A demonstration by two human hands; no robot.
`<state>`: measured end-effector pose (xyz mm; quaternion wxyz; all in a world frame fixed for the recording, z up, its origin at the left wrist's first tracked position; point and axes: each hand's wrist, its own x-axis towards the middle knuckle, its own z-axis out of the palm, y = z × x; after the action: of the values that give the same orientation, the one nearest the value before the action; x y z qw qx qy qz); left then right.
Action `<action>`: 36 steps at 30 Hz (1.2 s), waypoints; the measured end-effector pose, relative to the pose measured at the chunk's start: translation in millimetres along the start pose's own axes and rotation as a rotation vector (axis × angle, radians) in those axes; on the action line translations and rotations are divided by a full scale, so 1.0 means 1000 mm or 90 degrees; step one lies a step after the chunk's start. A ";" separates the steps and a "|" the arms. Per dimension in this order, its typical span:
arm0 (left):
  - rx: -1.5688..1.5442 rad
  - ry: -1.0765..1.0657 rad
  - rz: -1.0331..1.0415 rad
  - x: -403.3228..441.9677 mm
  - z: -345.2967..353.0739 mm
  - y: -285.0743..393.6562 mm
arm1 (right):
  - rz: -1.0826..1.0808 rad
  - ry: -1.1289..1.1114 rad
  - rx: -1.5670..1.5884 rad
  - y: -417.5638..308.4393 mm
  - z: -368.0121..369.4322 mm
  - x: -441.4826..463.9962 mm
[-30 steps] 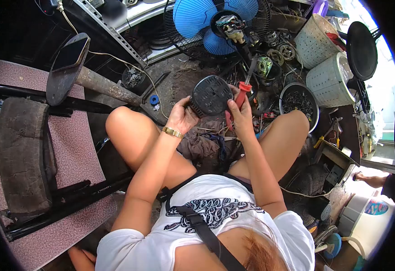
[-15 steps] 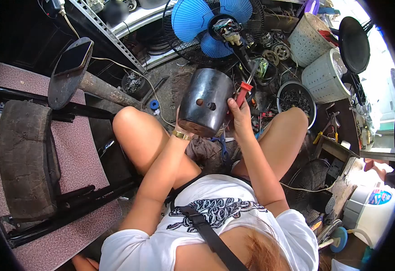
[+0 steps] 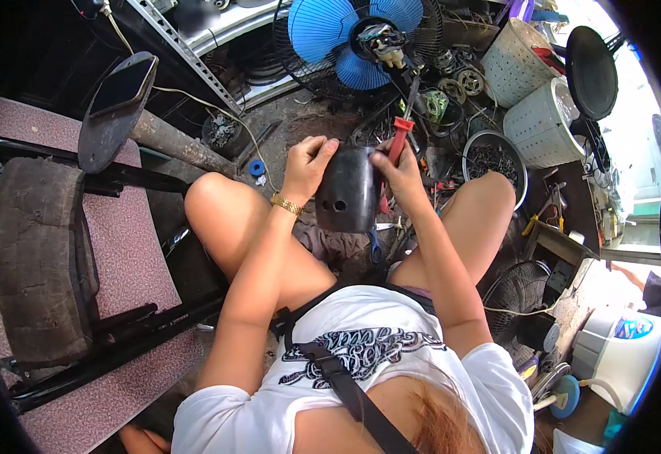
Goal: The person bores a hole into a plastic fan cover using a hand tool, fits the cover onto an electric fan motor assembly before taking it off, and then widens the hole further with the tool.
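A black cylindrical housing (image 3: 348, 198), with two round holes low on its side, is held up between my knees. My left hand (image 3: 307, 168) is closed at its upper left rim, the thumb along the top edge and some fingers hidden. My right hand (image 3: 404, 180) grips the upper right side of the housing. That same hand also holds a red-handled screwdriver (image 3: 401, 136), its shaft pointing up and away from me. Below the housing, blue-handled scissors (image 3: 376, 246) lie on the floor.
Ahead stands a fan with blue blades (image 3: 321, 30). Small metal parts fill a round basin (image 3: 494, 155) at the right, near white perforated baskets (image 3: 542, 129). At the left, a phone (image 3: 124, 87) rests on a post-mounted plate beside a curved brown block (image 3: 39, 261).
The housing has tilted more upright and shifted slightly right. My left hand has come from beneath it up to its left rim. My right hand keeps the screwdriver.
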<state>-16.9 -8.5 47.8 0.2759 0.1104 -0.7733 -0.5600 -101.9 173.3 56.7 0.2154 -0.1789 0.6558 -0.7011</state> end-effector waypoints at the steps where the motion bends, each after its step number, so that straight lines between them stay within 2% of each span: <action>1: -0.001 0.002 -0.001 0.003 -0.003 0.007 | 0.000 -0.001 -0.001 0.003 -0.003 0.004; 3: 0.149 0.042 -0.022 0.008 -0.013 0.020 | -0.033 0.080 0.003 0.011 -0.020 0.007; 5: 0.286 0.121 -0.039 0.021 -0.030 0.035 | 0.020 0.045 -0.133 -0.011 -0.044 -0.004; 7: 0.327 0.127 -0.051 0.035 -0.049 0.032 | -0.012 0.030 -0.333 -0.030 -0.051 -0.023; 9: 0.317 0.125 -0.069 0.039 -0.057 0.028 | -0.017 0.019 -0.343 -0.048 -0.045 -0.043; 11: 0.287 0.159 -0.067 0.039 -0.057 0.017 | -0.129 -0.098 -0.516 -0.065 -0.038 -0.056; 13: 0.321 0.160 -0.059 0.036 -0.055 0.009 | -0.104 -0.078 -0.484 -0.071 -0.033 -0.062; 19: 0.404 0.148 -0.028 0.034 -0.053 0.001 | -0.115 -0.129 -0.586 -0.088 -0.023 -0.064; 21: 0.410 0.157 0.019 0.032 -0.052 0.003 | -0.173 -0.126 -0.625 -0.084 -0.021 -0.061; 31: 0.464 0.130 0.001 0.025 -0.048 0.006 | -0.200 -0.180 -0.691 -0.075 -0.003 -0.050; 36: 0.463 0.106 -0.004 0.025 -0.046 0.006 | -0.259 -0.176 -0.718 -0.070 0.003 -0.045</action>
<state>-11.2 -55.4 71.4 0.2790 0.2485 -0.8964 -0.2384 -66.9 198.5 127.8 0.0329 -0.4760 0.8445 -0.2434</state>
